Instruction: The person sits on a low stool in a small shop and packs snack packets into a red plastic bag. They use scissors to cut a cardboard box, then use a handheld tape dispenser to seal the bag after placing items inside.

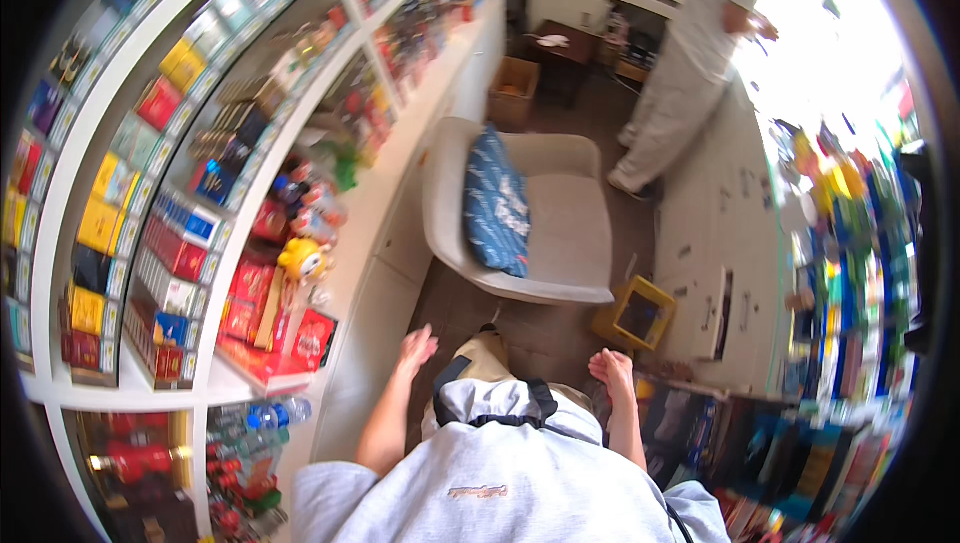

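Observation:
My left hand [418, 350] hangs in front of me beside the white cabinet under the shelves, fingers apart and holding nothing. On the other side of my body, my right hand [612, 369] is also empty, its fingers loosely spread. A yellow plastic crate [636, 313] stands on the floor just beyond it. Ahead of both hands is a grey upholstered armchair [566, 205]. A blue cushion with white lettering [496, 205] leans against one side of its seat. Neither hand touches any of these things.
White shelves [196, 396] with packed small boxes rise on the left. A ledge [352, 273] beside them carries red boxes and a yellow toy [304, 259]. White drawers [712, 243] line the right. Another person [686, 55] stands beyond the chair, near a cardboard box [513, 92].

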`<state>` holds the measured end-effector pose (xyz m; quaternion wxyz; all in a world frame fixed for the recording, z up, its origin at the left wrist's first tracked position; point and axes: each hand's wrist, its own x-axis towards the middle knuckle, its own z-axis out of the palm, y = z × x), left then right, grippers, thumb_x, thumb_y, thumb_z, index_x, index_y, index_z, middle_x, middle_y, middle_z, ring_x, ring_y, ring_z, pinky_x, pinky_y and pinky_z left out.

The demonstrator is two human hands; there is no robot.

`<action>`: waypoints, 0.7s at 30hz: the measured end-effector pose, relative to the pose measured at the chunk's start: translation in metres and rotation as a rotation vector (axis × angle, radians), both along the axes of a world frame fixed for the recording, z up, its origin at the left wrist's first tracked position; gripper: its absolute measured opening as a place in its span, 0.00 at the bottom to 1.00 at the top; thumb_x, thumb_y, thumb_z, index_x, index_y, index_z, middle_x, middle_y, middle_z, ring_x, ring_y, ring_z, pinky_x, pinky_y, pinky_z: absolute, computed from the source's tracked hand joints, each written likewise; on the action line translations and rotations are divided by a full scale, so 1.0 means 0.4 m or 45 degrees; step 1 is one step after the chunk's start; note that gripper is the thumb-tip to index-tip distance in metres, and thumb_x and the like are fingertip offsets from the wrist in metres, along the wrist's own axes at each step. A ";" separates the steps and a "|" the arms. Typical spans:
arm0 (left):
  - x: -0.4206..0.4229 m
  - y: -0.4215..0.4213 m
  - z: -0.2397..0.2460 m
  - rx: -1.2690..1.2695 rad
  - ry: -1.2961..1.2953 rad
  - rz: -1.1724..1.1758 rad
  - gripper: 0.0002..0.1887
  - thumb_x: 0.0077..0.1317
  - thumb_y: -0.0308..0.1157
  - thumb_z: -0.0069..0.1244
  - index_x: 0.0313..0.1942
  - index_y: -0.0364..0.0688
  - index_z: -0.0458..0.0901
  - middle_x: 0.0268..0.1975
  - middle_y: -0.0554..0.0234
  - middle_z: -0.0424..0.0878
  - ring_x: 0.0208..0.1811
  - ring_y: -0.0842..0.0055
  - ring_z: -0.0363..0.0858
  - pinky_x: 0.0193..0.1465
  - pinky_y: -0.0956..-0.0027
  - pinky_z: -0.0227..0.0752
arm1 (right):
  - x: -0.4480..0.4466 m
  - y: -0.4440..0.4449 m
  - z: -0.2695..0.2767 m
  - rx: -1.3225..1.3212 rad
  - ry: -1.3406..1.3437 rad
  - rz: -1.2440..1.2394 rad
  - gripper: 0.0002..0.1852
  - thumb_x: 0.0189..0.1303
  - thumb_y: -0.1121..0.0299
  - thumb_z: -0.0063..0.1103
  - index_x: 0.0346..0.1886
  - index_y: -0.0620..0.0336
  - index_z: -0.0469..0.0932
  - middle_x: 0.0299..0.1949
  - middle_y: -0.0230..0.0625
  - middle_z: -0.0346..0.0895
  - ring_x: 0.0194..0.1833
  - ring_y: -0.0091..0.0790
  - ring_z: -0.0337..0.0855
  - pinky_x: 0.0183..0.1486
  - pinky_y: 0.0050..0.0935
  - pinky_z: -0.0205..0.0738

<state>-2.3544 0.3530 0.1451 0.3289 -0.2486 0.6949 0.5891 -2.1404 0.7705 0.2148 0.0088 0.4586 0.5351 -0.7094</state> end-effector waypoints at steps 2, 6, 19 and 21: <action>-0.120 0.129 0.114 0.135 0.113 0.058 0.34 0.65 0.63 0.54 0.60 0.46 0.76 0.49 0.63 0.84 0.43 0.82 0.81 0.41 0.76 0.73 | -0.039 -0.011 -0.035 -0.141 -0.047 -0.085 0.14 0.70 0.60 0.58 0.37 0.63 0.80 0.33 0.41 0.84 0.33 0.36 0.87 0.37 0.34 0.85; -0.288 0.198 0.183 0.142 0.461 -0.090 0.45 0.67 0.63 0.51 0.71 0.39 0.60 0.56 0.57 0.78 0.50 0.74 0.78 0.55 0.65 0.72 | -0.118 -0.010 -0.113 -0.255 -0.115 -0.102 0.11 0.70 0.65 0.55 0.41 0.64 0.78 0.32 0.42 0.83 0.32 0.37 0.86 0.35 0.34 0.85; -0.420 0.252 0.098 -0.292 0.595 -0.117 0.24 0.68 0.42 0.56 0.49 0.26 0.77 0.48 0.41 0.84 0.49 0.57 0.82 0.55 0.58 0.72 | -0.345 0.130 -0.274 -0.249 -0.394 -0.471 0.18 0.70 0.68 0.52 0.58 0.69 0.70 0.40 0.51 0.82 0.36 0.49 0.87 0.35 0.44 0.87; -0.421 0.303 0.120 -0.205 0.791 -0.110 0.24 0.67 0.40 0.57 0.52 0.25 0.77 0.50 0.41 0.83 0.51 0.57 0.82 0.56 0.59 0.72 | -0.327 0.175 -0.339 -0.216 -0.406 -0.536 0.18 0.69 0.65 0.54 0.54 0.70 0.72 0.37 0.50 0.82 0.32 0.49 0.87 0.31 0.43 0.87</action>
